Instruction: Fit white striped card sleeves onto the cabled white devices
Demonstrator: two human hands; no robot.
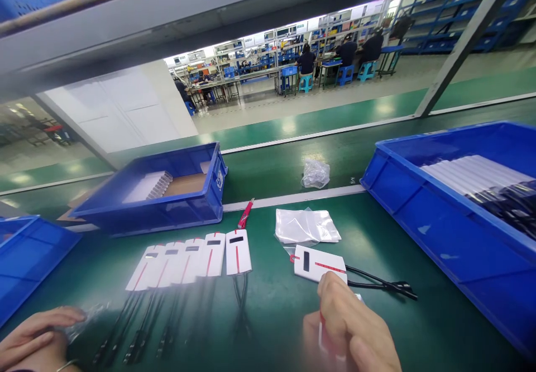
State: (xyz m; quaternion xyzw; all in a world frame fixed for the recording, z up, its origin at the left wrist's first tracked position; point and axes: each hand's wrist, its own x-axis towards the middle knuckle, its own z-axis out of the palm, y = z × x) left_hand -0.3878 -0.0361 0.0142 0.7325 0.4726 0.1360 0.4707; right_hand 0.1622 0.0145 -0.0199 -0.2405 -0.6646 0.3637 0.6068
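My right hand (349, 330) is at the bottom edge, fingers curled round a small white and red piece that I cannot name. Just beyond it lies a white device with a red stripe (319, 263) and a black cable (383, 285). My left hand (36, 338) rests at the lower left, fingers stretched flat over a clear plastic bag (86, 319). A row of several white devices (192, 257) with black cables lies between the hands. A stack of clear bags (305, 225) sits behind the single device.
A blue bin (439, 238) with white and black items stands at the right, another blue bin (167, 207) at the back left, a third (25, 260) at the far left. A red-handled tool (245, 214) and a crumpled bag (315, 173) lie further back. People sit at distant benches.
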